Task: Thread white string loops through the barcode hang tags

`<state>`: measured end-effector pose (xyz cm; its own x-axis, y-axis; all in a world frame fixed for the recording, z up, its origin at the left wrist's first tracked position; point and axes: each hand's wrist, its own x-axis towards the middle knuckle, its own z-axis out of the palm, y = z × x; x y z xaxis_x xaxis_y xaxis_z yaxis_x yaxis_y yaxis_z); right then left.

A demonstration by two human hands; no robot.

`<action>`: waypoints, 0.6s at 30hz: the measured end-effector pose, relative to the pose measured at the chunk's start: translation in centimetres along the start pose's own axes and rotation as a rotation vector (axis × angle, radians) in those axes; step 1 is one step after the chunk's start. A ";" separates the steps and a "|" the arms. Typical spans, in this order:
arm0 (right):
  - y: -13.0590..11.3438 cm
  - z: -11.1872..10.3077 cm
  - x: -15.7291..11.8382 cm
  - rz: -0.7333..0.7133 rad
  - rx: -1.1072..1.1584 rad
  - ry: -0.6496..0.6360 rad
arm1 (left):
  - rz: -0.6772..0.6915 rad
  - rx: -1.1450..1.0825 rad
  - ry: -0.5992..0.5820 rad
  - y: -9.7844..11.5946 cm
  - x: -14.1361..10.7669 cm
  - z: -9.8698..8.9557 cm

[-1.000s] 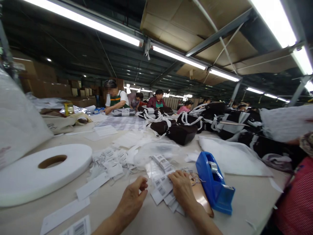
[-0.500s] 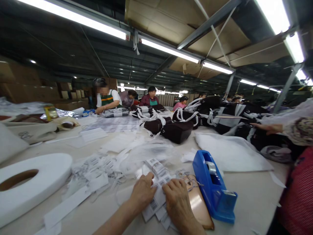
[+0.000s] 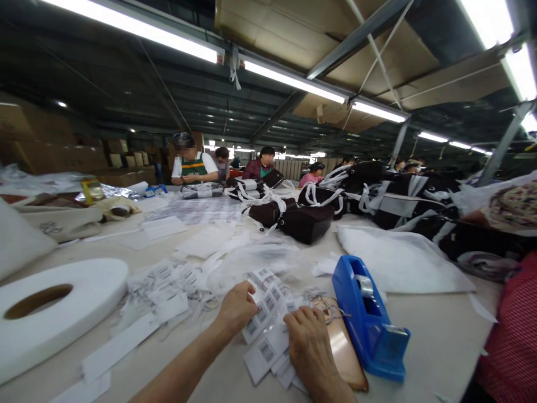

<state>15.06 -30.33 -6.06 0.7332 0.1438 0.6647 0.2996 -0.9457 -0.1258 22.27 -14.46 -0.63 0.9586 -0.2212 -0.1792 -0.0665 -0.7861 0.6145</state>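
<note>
My left hand (image 3: 237,308) pinches the left edge of a strip of barcode stickers (image 3: 265,307), thumb and fingertips together. Curled over the white barcode tags (image 3: 265,350) is my right hand (image 3: 309,342), its fingertips closed at the edge of a tag; part of the pile is hidden under it. Just right of that hand lies a shiny rose-gold flat case (image 3: 344,358) with thin strings on its top end. A blue tape dispenser (image 3: 369,324) stands beside the case.
A loose heap of white tags (image 3: 168,291) lies to the left, near a large white roll (image 3: 100,285). Dark bags (image 3: 308,223) with white-wrapped handles fill the back. A white padded sheet (image 3: 403,260) lies at right. Co-workers stand across the table; one in red (image 3: 509,330) is close at right.
My left hand has shifted left, uncovering more of the barcode strip. The right hand has hardly moved. At the right, the co-worker's hand has drawn back from the dark bags.
</note>
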 end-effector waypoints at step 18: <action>0.4 -0.6 0.1 -0.227 -0.034 0.210 | 0.207 0.263 0.460 -11.5 -19.9 -3.8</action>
<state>14.88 -30.89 -5.55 0.5067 0.2923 0.8111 0.4182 -0.9060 0.0653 5.01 1.21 -1.23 0.9362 -0.1577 0.3141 -0.2758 -0.8835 0.3785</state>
